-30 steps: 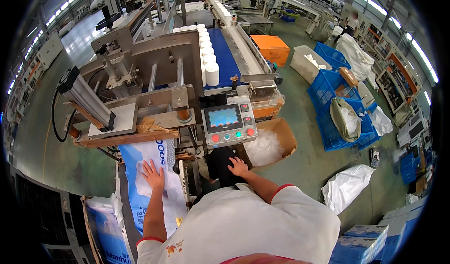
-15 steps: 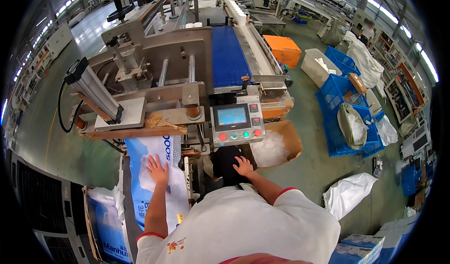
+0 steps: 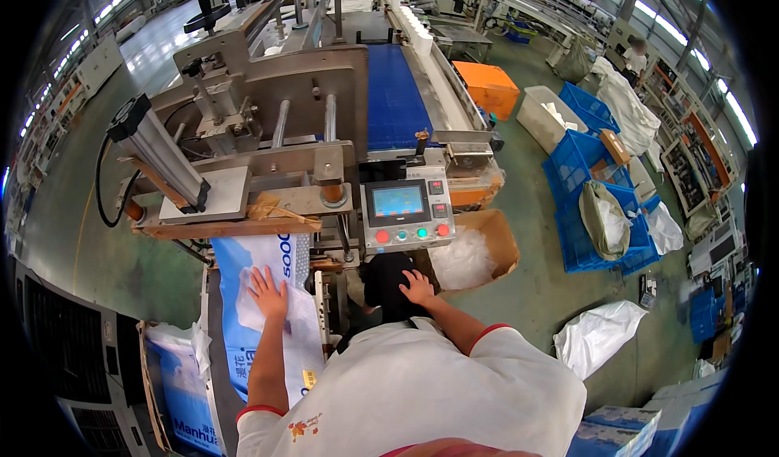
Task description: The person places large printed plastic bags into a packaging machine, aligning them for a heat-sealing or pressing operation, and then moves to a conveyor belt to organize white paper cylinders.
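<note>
Head view: at eight o'clock I have the left hand (image 3: 268, 296) flat, fingers spread, on the blue-and-white plastic bag (image 3: 302, 327), its far end under the machine (image 3: 284, 163); at five, the right hand (image 3: 417, 287), fingers apart, rests on a black-clad leg (image 3: 385, 285).

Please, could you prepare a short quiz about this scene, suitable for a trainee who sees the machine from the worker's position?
1. On what does the worker's left hand lie?
2. True or false: in the picture, the cardboard box stands to the left of the control panel.
3. How many red round buttons does the panel show? A) one B) two C) four

Key:
1. On the blue-and-white printed packaging.
2. False; the box is toward the lower right of the panel.
3. B, two.
</note>
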{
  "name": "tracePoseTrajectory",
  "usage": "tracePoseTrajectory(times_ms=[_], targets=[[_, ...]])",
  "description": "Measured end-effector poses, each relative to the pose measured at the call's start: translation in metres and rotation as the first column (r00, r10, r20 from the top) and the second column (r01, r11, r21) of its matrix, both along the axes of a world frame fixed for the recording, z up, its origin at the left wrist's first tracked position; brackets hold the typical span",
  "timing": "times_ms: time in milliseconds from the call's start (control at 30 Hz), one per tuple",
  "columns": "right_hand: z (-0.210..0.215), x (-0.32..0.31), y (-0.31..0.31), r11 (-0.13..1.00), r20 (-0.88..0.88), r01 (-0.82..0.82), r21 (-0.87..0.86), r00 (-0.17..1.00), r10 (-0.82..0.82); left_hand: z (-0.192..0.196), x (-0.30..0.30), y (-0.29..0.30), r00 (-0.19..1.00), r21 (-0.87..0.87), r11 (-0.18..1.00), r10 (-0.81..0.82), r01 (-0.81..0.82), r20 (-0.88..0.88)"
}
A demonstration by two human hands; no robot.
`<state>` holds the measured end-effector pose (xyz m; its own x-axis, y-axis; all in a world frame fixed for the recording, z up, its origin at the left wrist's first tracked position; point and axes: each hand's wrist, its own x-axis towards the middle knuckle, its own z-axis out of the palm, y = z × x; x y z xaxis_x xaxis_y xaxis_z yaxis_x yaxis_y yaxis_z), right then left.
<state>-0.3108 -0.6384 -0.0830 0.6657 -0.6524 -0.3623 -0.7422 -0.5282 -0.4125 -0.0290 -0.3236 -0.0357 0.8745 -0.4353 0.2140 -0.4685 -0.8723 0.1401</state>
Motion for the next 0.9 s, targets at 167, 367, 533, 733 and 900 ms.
tracePoseTrajectory(times_ms=[167, 367, 533, 733, 900], targets=[[-0.0042, -0.0007, -0.0006, 1.000, 0.013, -0.004, -0.007, 1.000, 0.004, -0.0010, 0.0001, 0.0007, 0.999, -0.013, 1.000, -0.010, 0.010, 0.032], [-0.0064, -0.0011, -0.0005, 1.000, 0.024, 0.003, -0.004, 1.000, -0.003, 0.0020, -0.0002, 0.0006, 1.000, -0.028, 1.000, -0.009, 0.009, -0.011], [-0.0009, -0.0002, 0.0016, 1.000, 0.040, 0.007, -0.013, 0.999, -0.006, -0.0017, 0.0018, 0.0022, 1.000, -0.016, 1.000, 0.003, -0.003, -0.028], [-0.0020, -0.0012, 0.0004, 1.000, 0.048, 0.005, -0.020, 0.999, -0.004, 0.0001, 0.0012, 0.0007, 1.000, -0.008, 1.000, 0.005, -0.005, -0.026], [-0.0031, -0.0003, -0.0012, 1.000, 0.033, 0.005, 0.004, 0.999, -0.005, -0.0007, 0.0021, 0.0009, 1.000, 0.000, 1.000, 0.002, -0.002, -0.008]])
